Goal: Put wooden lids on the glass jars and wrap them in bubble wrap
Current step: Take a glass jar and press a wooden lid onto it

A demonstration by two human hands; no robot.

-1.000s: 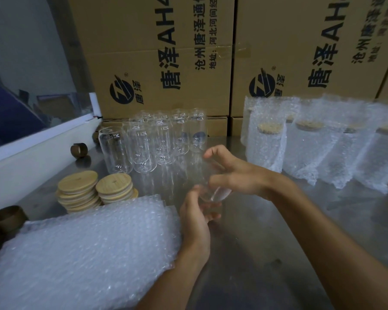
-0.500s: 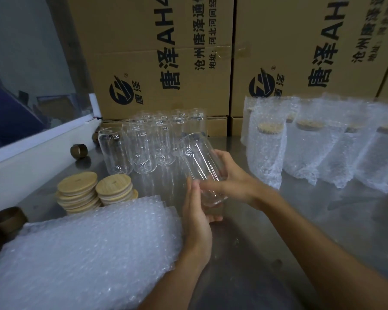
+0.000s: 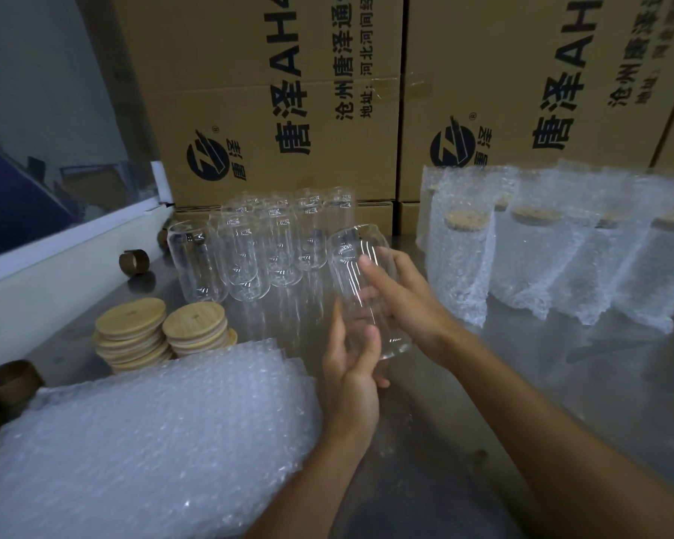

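Behind, cartons (image 3: 273,110) read "唐泽 AH"; both grips, right hand (image 3: 401,301) and left hand (image 3: 353,367), clasp jar (image 3: 360,266).

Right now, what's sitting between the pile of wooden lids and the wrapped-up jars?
In the head view: the bare glass jars, and the one jar both hands hold.

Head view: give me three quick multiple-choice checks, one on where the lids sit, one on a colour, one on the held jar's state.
1. The wooden lids lie:
A. left of the held jar
B. on the boxes
C. among the wrapped jars

2. The boxes are:
A. white
B. brown
C. blue

3. The held jar is:
A. lidded
B. wrapped
C. bare and open

Answers: 1 A, both stacks lie left of it, behind the bubble wrap. 2 B, plain cardboard. 3 C, the left hand and right hand hold clear glass with no lid.
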